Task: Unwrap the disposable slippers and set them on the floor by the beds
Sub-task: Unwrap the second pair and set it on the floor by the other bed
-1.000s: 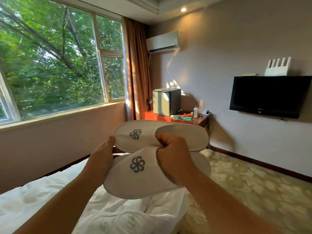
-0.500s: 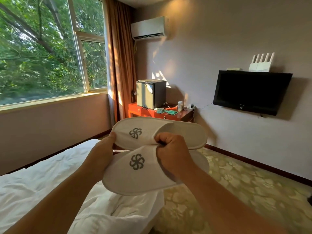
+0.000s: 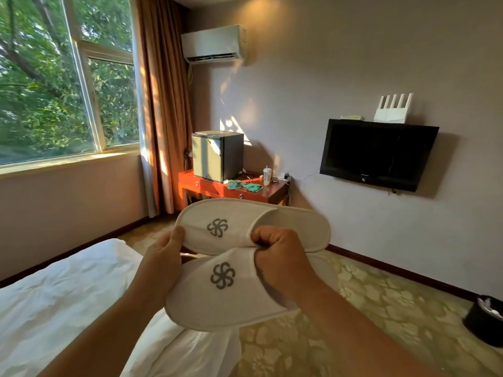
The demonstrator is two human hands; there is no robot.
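Two white disposable slippers with a grey pinwheel logo are held in the air in front of me, toes to the left. The upper slipper [image 3: 288,227] sits just above the lower slipper [image 3: 217,303], their edges touching. My left hand [image 3: 163,257] grips their left side with the thumb on the upper slipper's toe. My right hand [image 3: 280,257] pinches both vamp edges in the middle. No wrapper shows on them. Below lies the white bed [image 3: 54,308] and to the right the patterned floor [image 3: 353,308].
A red desk [image 3: 217,187] with a small fridge [image 3: 215,156], a cup and green cloths stands by the curtain. A TV [image 3: 378,153] hangs on the right wall. A black bin [image 3: 487,319] sits on the floor at far right. The window fills the left.
My view has swung to the right, so the window slid left and the bin came into view. Both hands keep the same hold on the slippers.
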